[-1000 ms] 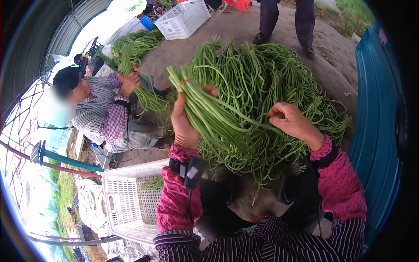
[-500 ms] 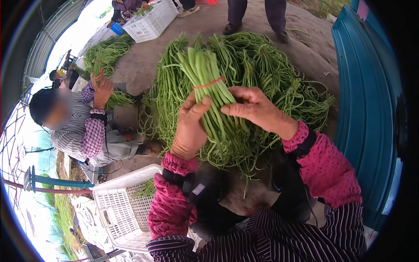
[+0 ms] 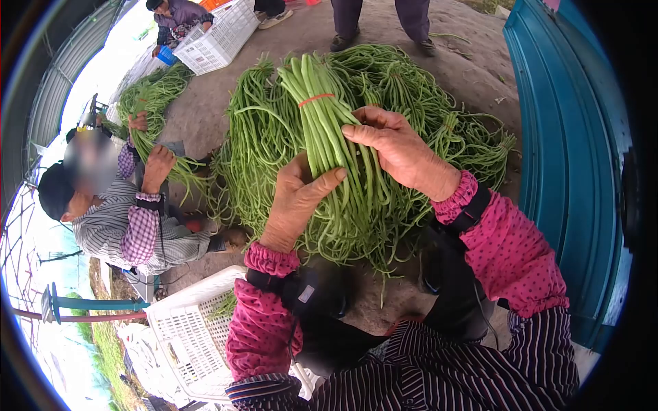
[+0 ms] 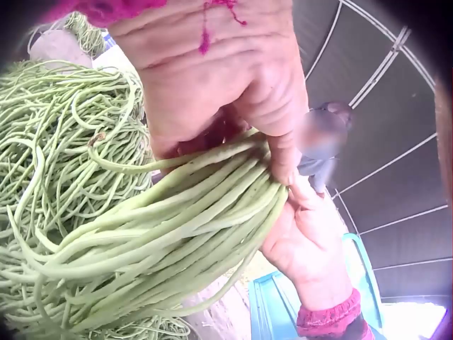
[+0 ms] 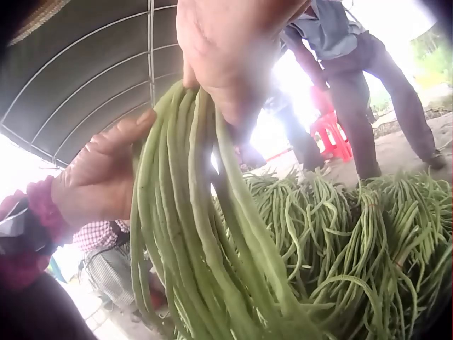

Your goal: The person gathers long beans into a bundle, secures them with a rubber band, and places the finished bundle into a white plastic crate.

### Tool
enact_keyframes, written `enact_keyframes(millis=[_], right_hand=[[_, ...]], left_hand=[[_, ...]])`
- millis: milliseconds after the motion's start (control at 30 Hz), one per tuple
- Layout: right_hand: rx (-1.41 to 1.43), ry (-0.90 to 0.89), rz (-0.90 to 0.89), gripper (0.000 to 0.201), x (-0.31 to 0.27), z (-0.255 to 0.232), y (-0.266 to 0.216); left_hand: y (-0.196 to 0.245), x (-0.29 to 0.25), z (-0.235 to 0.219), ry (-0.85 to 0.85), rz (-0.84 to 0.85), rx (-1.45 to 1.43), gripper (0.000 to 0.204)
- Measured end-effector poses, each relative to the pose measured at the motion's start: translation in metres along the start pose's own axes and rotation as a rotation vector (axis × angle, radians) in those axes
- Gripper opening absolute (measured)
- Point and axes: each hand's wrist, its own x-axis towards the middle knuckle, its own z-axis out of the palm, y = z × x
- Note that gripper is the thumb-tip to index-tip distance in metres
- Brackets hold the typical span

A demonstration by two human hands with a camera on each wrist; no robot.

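A bundle of green long beans (image 3: pixel 329 140) is raised over the big pile of long beans (image 3: pixel 264 147), its cut ends pointing away from me. An orange-red band (image 3: pixel 316 99) circles it near those ends. My left hand (image 3: pixel 295 202) grips the bundle from the left below the band, thumb laid across the front. From the other side my right hand (image 3: pixel 404 151) holds its upper right edge between thumb and fingers. In the left wrist view the loose bean tails (image 4: pixel 163 241) fan out from between both hands. More tied bunches (image 5: pixel 375 241) lie behind in the right wrist view.
At my lower left stands a white slatted crate (image 3: pixel 185 342) with a few beans inside. Left of the pile a seated person (image 3: pixel 116 219) handles another bunch. A standing person's legs (image 3: pixel 380 20) are behind the pile; a blue metal panel (image 3: pixel 569 171) borders the right.
My right hand has come in from the pile's right side to the bundle. The bundle has turned from leaning left to nearly upright in view, and the head view has shifted.
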Motion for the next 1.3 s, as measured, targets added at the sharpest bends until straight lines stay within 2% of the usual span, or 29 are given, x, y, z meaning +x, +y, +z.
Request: enact_keyframes(millis=[133,267,367,467,567,733,833,933,1033,1100,1167,1200,1300], right_hand=[[0.044,-0.029,0.028,0.022,0.002,-0.008,-0.004],[0.055,0.01,-0.031,0.025,0.004,-0.012,-0.002],[0.107,0.004,-0.002,0.027,0.004,-0.011,-0.002],[0.106,-0.002,-0.017,0.029,0.001,-0.007,-0.004],[0.0,-0.003,-0.046,0.03,0.0,-0.006,0.001],[-0.225,-0.096,-0.007,0.038,-0.007,-0.006,0.001],[-0.359,-0.124,-0.02,0.05,-0.011,0.001,0.0],[-0.438,-0.11,-0.003,0.056,-0.011,-0.001,0.006],[-0.441,-0.041,0.028,0.05,-0.013,0.001,0.004],[-0.436,0.014,0.022,0.046,-0.014,0.001,0.002],[-0.249,0.021,0.025,0.041,-0.012,-0.003,-0.003],[-0.188,-0.008,0.023,0.043,-0.009,-0.009,-0.006],[0.042,-0.153,0.066,0.059,-0.006,-0.019,-0.021]], left_hand=[[-0.006,0.003,-0.005,-0.008,-0.007,-0.063,0.035],[0.002,-0.001,-0.003,0.039,-0.039,-0.243,0.035],[0.002,0.0,-0.004,0.028,-0.034,-0.3,0.035],[0.0,-0.001,-0.002,0.008,-0.007,-0.26,0.034],[-0.003,-0.002,0.003,0.028,0.056,-0.03,0.033],[-0.032,0.0,0.017,0.139,0.243,0.079,0.027],[-0.031,0.0,0.028,0.282,0.265,0.604,0.025],[-0.036,-0.002,0.046,0.358,0.539,0.928,0.031],[-0.04,-0.004,0.054,0.371,0.628,0.903,0.038],[-0.035,-0.012,0.051,0.255,0.576,0.829,0.04],[-0.028,-0.018,0.045,0.169,0.541,0.75,0.038],[-0.024,-0.02,0.041,0.122,0.415,0.629,0.035],[-0.013,-0.016,0.023,0.332,0.501,0.529,0.031]])
